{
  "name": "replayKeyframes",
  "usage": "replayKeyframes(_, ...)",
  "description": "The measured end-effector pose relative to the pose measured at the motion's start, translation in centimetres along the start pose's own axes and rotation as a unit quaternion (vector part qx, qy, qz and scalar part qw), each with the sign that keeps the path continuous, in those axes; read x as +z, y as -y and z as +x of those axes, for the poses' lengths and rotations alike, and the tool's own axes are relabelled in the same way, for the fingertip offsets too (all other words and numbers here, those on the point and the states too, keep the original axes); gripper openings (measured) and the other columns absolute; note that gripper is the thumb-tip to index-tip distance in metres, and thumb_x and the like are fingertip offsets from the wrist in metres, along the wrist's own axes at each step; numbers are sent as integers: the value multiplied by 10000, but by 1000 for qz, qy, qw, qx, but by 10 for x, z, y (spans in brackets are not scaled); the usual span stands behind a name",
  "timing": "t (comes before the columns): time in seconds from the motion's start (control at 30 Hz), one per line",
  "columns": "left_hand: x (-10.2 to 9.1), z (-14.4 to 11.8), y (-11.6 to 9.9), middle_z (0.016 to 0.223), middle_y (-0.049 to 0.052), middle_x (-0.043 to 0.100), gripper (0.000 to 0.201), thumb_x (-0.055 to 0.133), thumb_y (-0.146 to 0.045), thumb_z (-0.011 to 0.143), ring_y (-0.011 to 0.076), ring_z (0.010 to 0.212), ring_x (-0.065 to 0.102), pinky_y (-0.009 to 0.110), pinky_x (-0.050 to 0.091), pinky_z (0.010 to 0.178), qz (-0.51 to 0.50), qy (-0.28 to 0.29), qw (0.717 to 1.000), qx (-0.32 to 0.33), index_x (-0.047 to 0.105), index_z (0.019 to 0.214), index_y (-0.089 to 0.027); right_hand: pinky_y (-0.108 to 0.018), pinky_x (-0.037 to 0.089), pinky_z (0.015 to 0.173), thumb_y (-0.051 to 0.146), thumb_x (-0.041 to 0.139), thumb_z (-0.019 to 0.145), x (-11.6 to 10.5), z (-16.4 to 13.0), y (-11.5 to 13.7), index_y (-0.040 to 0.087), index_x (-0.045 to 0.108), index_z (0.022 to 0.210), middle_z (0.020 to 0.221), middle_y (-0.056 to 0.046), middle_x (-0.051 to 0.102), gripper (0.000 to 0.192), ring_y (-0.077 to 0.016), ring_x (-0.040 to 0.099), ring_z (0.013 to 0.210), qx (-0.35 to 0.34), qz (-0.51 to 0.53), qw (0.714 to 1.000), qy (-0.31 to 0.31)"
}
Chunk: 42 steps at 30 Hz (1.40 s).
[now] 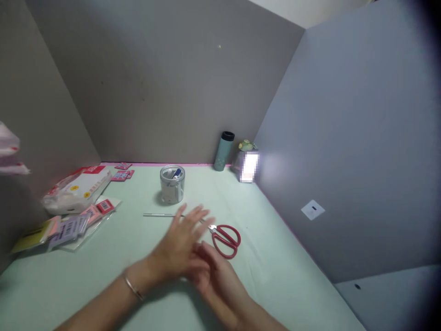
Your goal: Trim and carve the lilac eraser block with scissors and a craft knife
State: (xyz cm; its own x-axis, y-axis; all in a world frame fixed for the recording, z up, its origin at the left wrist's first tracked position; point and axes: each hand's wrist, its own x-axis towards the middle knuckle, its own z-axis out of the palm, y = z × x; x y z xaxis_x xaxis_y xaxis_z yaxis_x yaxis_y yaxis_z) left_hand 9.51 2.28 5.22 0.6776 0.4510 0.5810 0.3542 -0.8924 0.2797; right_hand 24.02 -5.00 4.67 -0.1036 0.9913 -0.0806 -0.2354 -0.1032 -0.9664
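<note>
My left hand [181,246] lies flat over my right hand [215,276] above the pale green table [275,257], fingers spread, holding nothing. A thin bracelet sits on my left wrist. Just beyond the fingertips lie red-handled scissors [225,239], blades partly hidden behind my left hand. A thin grey rod [159,214] lies on the table ahead of my left fingers. My right hand is partly covered by the left; its fingers are loosely extended with nothing visible in them.
A clear jar [172,184] with small items stands behind the rod. A teal flask [223,151] and a small object stand in the back corner. Packets [77,188] and flat cards [69,225] lie at left. Grey partition walls enclose the table.
</note>
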Motion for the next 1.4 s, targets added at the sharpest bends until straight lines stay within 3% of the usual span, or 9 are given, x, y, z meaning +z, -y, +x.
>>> replayKeyframes(0.13,-30,-31,67,1161,92,731,373,334,-386,1080,245,1105,667,408,515,983,8,20,988,-153,633,1217,-211,-406,546,849,389,590,964,-41,1,28,178,681,1086,949,-92,731,261,-239,685,881,-39,-205,978,-18)
replayKeyframes(0.37,-40,-56,110,1061,93,691,256,504,-397,931,311,1016,591,455,465,907,11,63,961,-268,683,1016,-235,-407,510,909,195,678,922,-98,40,21,183,599,1220,1182,-127,673,308,-271,620,1054,-251,-748,612,51)
replayKeyframes(0.57,-44,-45,83,863,32,640,228,525,-431,913,246,818,571,363,433,746,-75,81,927,-358,648,914,-239,-432,454,840,-4,495,942,-132,80,44,99,647,1095,1036,-182,665,239,-290,591,924,-280,-783,555,-32)
replayKeyframes(0.73,-37,-28,27,761,-9,615,285,538,-485,908,184,730,580,289,449,665,-233,117,882,-393,644,908,-221,-384,430,785,105,475,1026,-71,49,49,100,579,1329,882,-85,633,321,-243,524,809,-414,-757,503,45)
replayKeyframes(0.83,-37,-15,-1,729,-21,578,331,566,-535,886,166,690,551,270,451,627,-305,136,860,-387,637,894,-212,-367,418,770,28,440,1010,-35,31,47,109,676,1075,744,-28,565,258,-202,457,697,-504,-725,462,79)
replayKeyframes(1.03,-43,-30,1,1024,32,656,337,571,-503,928,222,952,609,355,498,867,-270,139,884,-355,637,1147,-257,-339,431,769,52,461,1024,-63,40,58,173,664,872,652,-2,554,281,-174,454,629,-486,-713,502,-55)
replayKeyframes(1.13,-34,-56,14,1270,48,634,488,718,-275,767,282,1168,568,427,440,1031,-189,175,917,-304,628,1247,-292,-280,433,672,58,428,1042,-90,22,60,185,638,1025,676,5,605,246,-160,533,629,-436,-640,624,-102)
replayKeyframes(1.23,-25,-73,19,1266,43,624,490,637,-190,819,270,1156,575,407,459,1001,-133,191,937,-262,596,1291,-313,-248,461,646,128,462,1049,-104,-18,51,205,581,1040,817,-18,655,142,-147,596,673,-320,-592,739,-38)
replayKeyframes(1.4,-14,-55,16,1181,49,625,399,656,-256,869,273,1090,572,394,484,926,-116,167,954,-221,586,1260,-291,-277,465,638,201,537,1008,-106,-75,13,225,542,1019,860,-39,621,26,-193,599,726,-223,-641,734,25)
